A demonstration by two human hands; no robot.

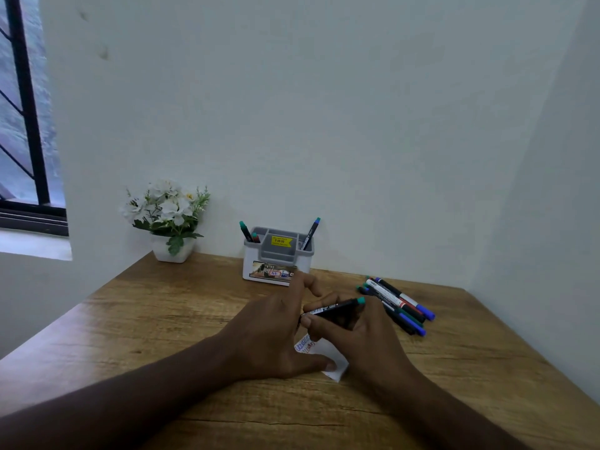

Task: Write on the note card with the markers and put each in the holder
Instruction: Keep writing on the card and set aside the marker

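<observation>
A small white note card (336, 368) with blue and red writing lies on the wooden table, mostly hidden under my hands. My right hand (354, 332) grips a black marker with a green end (334, 310), held nearly level above the card. My left hand (276, 332) lies over the card's left side with its thumb on the card's near edge, and its fingers reach the marker's left end. Behind them, against the wall, stands the white and grey holder (277, 254), with three markers upright in it.
Several loose markers (397, 303) with blue, green and red caps lie in a pile to the right of my hands. A white pot of white flowers (168, 219) stands at the table's back left corner. Walls close the back and right sides.
</observation>
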